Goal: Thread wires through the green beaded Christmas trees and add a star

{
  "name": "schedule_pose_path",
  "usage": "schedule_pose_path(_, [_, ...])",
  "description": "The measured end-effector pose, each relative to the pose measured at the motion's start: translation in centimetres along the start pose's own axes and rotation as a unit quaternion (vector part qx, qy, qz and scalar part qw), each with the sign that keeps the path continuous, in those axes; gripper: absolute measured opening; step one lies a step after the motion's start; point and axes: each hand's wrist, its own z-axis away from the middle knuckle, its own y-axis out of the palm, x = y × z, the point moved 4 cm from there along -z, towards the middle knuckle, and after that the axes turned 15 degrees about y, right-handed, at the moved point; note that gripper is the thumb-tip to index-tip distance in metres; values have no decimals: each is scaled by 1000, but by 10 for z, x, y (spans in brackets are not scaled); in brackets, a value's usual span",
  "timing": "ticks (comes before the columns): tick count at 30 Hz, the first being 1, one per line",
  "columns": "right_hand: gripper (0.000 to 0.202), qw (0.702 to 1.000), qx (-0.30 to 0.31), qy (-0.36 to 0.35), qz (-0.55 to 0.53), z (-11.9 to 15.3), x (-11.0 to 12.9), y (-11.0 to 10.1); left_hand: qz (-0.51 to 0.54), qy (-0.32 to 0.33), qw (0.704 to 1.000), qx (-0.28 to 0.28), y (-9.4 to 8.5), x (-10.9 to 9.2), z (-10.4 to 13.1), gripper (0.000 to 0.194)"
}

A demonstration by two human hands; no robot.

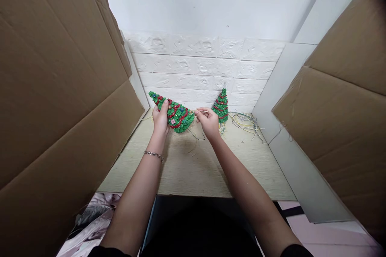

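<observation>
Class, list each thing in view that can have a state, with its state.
Decorated Christmas tree in hand: tilted, tip toward upper left
Left hand: closed around that tree
Right hand: fingertips pinched near the tree's base; what they pinch is too small to name
Second Christmas tree: upright, partly hidden
Wires: loosely coiled
Chain bracelet: worn on left wrist
Cardboard panels: creased
</observation>
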Motion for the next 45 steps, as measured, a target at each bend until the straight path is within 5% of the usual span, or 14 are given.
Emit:
schedule_pose_path(5, [29, 1000, 3, 7, -12, -4, -5, 1, 9, -9, 1000, 3, 3, -1, 2, 45])
schedule_pose_path(8, [25, 996, -27, -59, 60, 0, -1, -1, 6, -5, 1000, 7, 3, 0, 2, 44])
schedule_pose_path(12, [21, 972, -39, -157, 168, 9, 4, 1, -1, -1, 1000, 9, 2, 2, 1, 43])
schedule_pose_path(25, [28, 911, -23, -252, 326, 6, -6, 6, 8, 9, 1000, 24, 4, -1, 3, 42])
schedule_pose_path(29, [39, 901, -15, -290, 323, 16, 1, 8, 15, -1, 1000, -7, 0, -1, 1, 42])
schedule_pose_path(35, [28, 901, -6, -320, 294, 22, 5, 7, 13, -16, 999, -38, -5, 0, -3, 44])
schedule_pose_path(45, [24, 916, -24, -305, 261, 21, 6, 7, 7, -11, 1000, -14, -1, -1, -1, 43])
